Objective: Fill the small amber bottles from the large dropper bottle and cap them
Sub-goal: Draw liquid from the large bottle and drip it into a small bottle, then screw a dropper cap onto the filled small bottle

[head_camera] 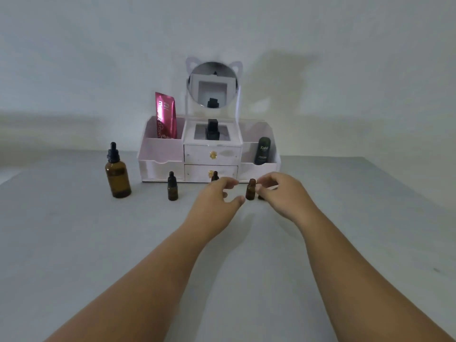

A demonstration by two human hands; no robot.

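Nearest the lens, left forearm [138, 280] & right forearm [365, 272] run up from the bottom edge over the grey table [61, 255], converging on one uncapped small bottle [250, 191]. It stands upright btw the two hands, long axis vertical, mouth up. Right hand [281, 193] is the nearer: its curled fingertips [259, 188] sit at the bottle's neck, on the bottle's right side. Touching or just shy, can't tell; nor whether they pinch anything. Left hand [216, 197] is just left of the bottle, fingers & thumb apart in a loose curve, nothing visible in it, thumb tip near the bottle's base w/o clear contact. Large dropper bottle [117, 172] stands capped & upright, well off to the left, so the left hand looks better placed to fetch it. Capped small bottle [172, 186] stands btw it and the hands. Another small bottle [215, 176] peeks over the left knuckles. A dark shape [261, 197] under the right fingers is prob. a 4th, too hidden to say. Behind all: white organiser [162, 154] w/ round mirror [222, 72]. Judgement: early stage, filling not yet begun; the open bottle needs steadying from the side so it doesn't tip.
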